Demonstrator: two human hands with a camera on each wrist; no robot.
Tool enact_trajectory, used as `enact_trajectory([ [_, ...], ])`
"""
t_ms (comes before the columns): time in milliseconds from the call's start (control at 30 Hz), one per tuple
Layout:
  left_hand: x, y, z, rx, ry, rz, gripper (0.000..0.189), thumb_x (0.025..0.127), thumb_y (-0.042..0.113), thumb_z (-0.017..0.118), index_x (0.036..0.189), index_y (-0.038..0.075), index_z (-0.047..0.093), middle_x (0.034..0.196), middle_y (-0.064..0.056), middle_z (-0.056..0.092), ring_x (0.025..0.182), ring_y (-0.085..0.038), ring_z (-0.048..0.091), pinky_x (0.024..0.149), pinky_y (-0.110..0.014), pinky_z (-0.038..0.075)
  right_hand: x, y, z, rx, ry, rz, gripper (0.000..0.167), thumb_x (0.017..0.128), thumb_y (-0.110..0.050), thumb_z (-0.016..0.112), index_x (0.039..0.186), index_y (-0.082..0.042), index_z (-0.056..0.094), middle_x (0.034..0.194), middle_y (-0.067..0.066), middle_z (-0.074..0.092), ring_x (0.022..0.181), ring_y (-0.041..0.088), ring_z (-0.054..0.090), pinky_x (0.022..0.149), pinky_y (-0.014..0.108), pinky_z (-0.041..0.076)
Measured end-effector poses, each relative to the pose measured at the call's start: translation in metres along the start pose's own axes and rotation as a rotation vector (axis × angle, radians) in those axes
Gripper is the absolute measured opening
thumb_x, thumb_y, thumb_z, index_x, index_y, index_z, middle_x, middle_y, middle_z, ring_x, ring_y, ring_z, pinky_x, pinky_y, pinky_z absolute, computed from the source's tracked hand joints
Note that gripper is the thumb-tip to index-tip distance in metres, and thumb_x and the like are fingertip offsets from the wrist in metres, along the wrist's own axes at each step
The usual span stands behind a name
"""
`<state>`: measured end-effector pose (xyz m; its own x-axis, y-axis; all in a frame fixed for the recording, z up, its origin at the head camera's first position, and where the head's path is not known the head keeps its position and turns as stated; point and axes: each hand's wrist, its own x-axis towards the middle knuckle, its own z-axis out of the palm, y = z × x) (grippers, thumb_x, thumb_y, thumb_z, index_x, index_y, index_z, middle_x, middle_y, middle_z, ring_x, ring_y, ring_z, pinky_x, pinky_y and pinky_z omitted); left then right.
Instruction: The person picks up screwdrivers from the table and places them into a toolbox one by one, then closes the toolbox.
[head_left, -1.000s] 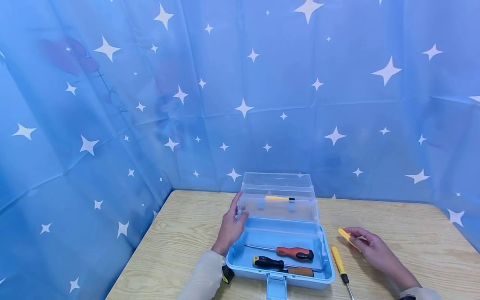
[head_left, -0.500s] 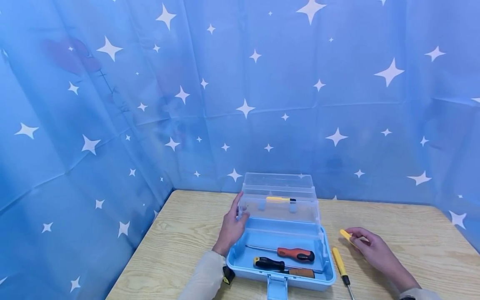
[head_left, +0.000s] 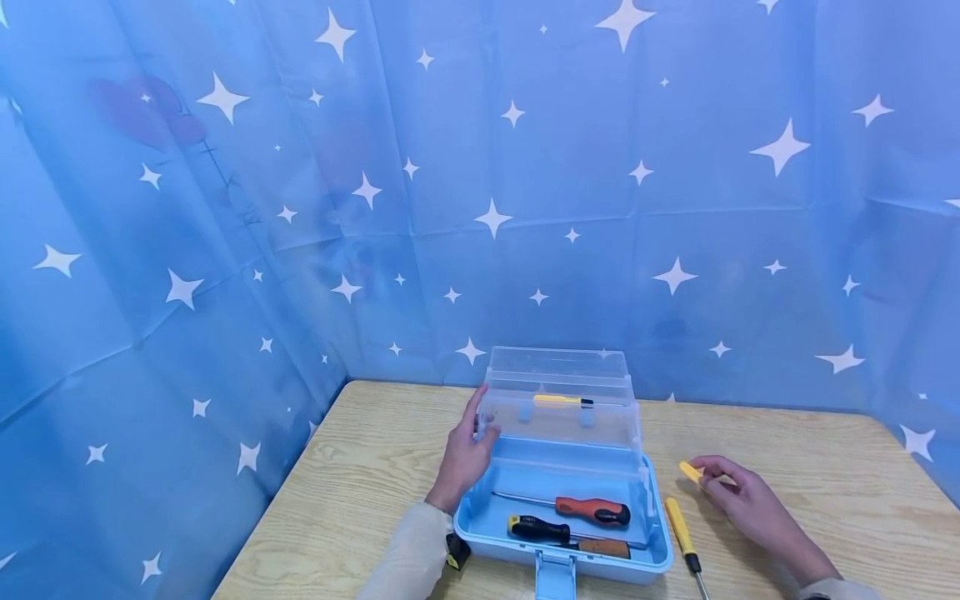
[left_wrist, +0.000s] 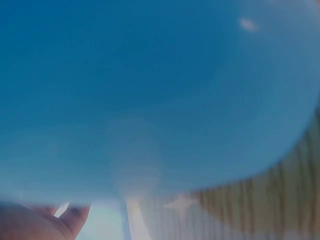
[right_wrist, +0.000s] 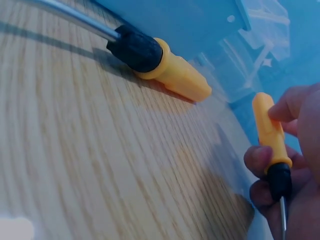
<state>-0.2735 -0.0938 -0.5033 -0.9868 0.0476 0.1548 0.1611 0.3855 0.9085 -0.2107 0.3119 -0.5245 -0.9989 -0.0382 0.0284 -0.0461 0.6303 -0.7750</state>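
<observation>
The toolbox point(head_left: 483, 546) is light blue, with its clear lid point(head_left: 517, 429) raised at the back. My left hand point(head_left: 462, 458) holds the lid's left edge, thumb in front. In the right wrist view, my right hand point(right_wrist: 300, 165) grips a small screwdriver point(right_wrist: 270, 130) by its yellow handle, its black collar and thin shaft pointing back along the palm. Beside it, a larger yellow-handled screwdriver point(head_left: 677, 523) lies on the table along the toolbox's right side. Inside the box lie a red-and-black screwdriver point(head_left: 592, 510), a black-and-yellow screwdriver point(head_left: 540, 527) and a brown wooden handle point(head_left: 603, 547).
Another yellow-handled screwdriver point(head_left: 558, 400) shows through the lid. The toolbox's front latch point(head_left: 555, 575) hangs down toward the near edge. A black-and-yellow object point(head_left: 456, 550) sits by the left sleeve. Behind the wood-grain table point(head_left: 352, 467) hangs a blue star-patterned curtain point(head_left: 420, 250).
The head view has shifted very slightly. Both hands and the tools otherwise stay in place, the right hand keeping its grip on the small screwdriver.
</observation>
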Motion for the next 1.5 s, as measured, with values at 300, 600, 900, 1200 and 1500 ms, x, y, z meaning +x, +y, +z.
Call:
enact_trajectory([
  [300,0.0,0.0,-0.001,-0.008,-0.001,0.004,0.063,0.103,0.028,0.051,0.153,0.05,0.021,0.148,0.0,0.05,0.13,-0.03,0.054,0.1,-0.056,0.049,0.002,-0.01,0.0,-0.05,-0.019,-0.009,0.03,0.102,-0.013,0.05,0.128,-0.001,0.059,0.108,0.009,0.06,0.089,0.007,0.051,0.074,0.024,0.053],
  [600,-0.001,0.001,-0.002,-0.012,-0.002,-0.009,0.063,0.103,0.028,0.051,0.153,0.051,0.021,0.147,-0.002,0.051,0.13,-0.03,0.054,0.1,-0.055,0.049,0.004,-0.013,0.001,0.022,-0.009,-0.065,0.029,0.104,-0.017,0.051,0.127,-0.001,0.059,0.108,0.01,0.056,0.086,0.003,0.051,0.065,0.023,0.05],
  [900,0.0,0.001,-0.001,0.004,0.005,-0.003,0.063,0.103,0.026,0.051,0.154,0.048,0.022,0.145,-0.005,0.053,0.127,-0.03,0.056,0.1,-0.056,0.049,0.011,-0.022,-0.005,-0.011,-0.013,-0.088,0.032,0.105,-0.022,0.049,0.128,-0.002,0.059,0.109,0.01,0.057,0.089,0.002,0.053,0.07,0.022,0.053],
  [1200,0.0,0.003,0.0,-0.004,0.0,-0.013,0.063,0.103,0.028,0.051,0.153,0.05,0.022,0.143,-0.004,0.055,0.125,-0.028,0.057,0.098,-0.054,0.051,0.021,-0.044,-0.014,0.015,0.007,-0.165,0.029,0.104,-0.014,0.049,0.128,0.0,0.057,0.102,0.014,0.055,0.072,0.016,0.055,0.052,0.027,0.044],
  [1500,0.0,0.001,-0.001,0.003,-0.001,-0.003,0.063,0.103,0.026,0.051,0.154,0.05,0.021,0.146,-0.008,0.053,0.127,-0.03,0.056,0.099,-0.056,0.049,0.029,-0.055,-0.021,-0.041,-0.004,-0.12,0.034,0.105,-0.022,0.048,0.131,-0.002,0.056,0.107,0.016,0.057,0.085,0.021,0.059,0.062,0.027,0.052],
])
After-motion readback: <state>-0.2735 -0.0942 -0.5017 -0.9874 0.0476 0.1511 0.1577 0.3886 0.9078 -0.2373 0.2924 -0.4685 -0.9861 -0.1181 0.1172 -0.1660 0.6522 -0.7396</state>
